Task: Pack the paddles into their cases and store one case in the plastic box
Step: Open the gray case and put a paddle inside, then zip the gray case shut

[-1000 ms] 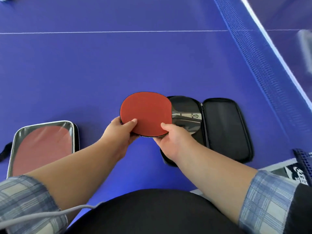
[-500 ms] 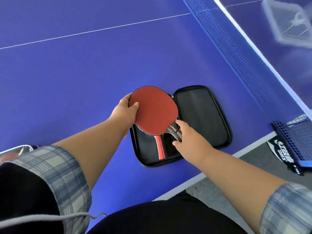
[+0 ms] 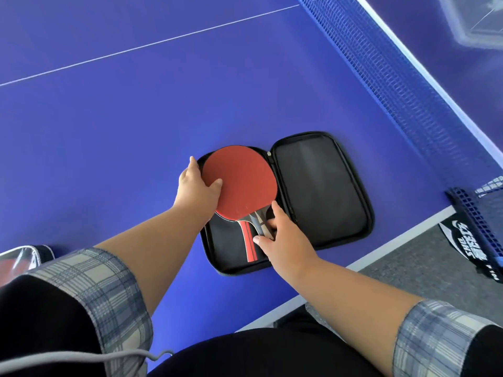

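While the red paddle (image 3: 242, 180) lies in the left half of the open black case (image 3: 321, 191) on the blue surface (image 3: 136, 118), the left grip (image 3: 196, 189) clasps its blade edge and the right grip (image 3: 283, 232) pinches its handle.

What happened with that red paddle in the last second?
Both hands lowered the paddle into the left half of the open case. The right hand shifted from the paddle's edge to its handle; the left hand kept its grip on the edge. The case stayed open on the table.
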